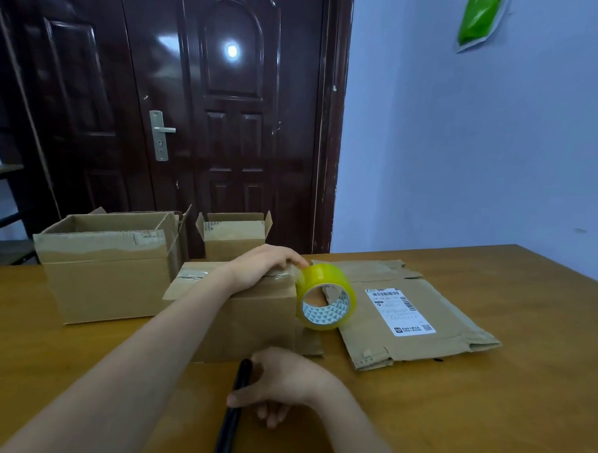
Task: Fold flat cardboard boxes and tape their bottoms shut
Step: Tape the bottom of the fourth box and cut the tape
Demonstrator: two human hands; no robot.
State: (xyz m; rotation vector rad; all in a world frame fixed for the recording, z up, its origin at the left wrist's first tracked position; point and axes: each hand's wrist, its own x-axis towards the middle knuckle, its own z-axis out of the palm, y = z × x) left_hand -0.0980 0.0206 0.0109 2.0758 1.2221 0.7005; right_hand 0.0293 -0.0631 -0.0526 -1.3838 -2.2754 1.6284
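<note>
On the wooden worktop (488,406) a small cardboard box (252,313) stands bottom-up in the middle, its top seam covered by clear tape. The left hand (265,264) lies across that taped top, fingers curled over the far right edge and pinching the loose end of the tape there. From this end a roll of yellowish packing tape (326,297) hangs just beside the box's right face, its patterned core turned toward the near side.

The right hand (284,383) rests on the worktop near the front of the box, its grip closed around a slim black tool (235,405) that runs toward the near edge; what kind of tool it is cannot be told.

To the right lies a flattened cardboard box (417,320) with a white shipping label (400,311) facing up. On the left stands a larger open box (107,269) with old tape on its flap, and behind the middle one a smaller open box (233,237). Beyond them are a dark door (227,120) and a pale wall (482,148) with a green bag (478,18) hanging high up.
</note>
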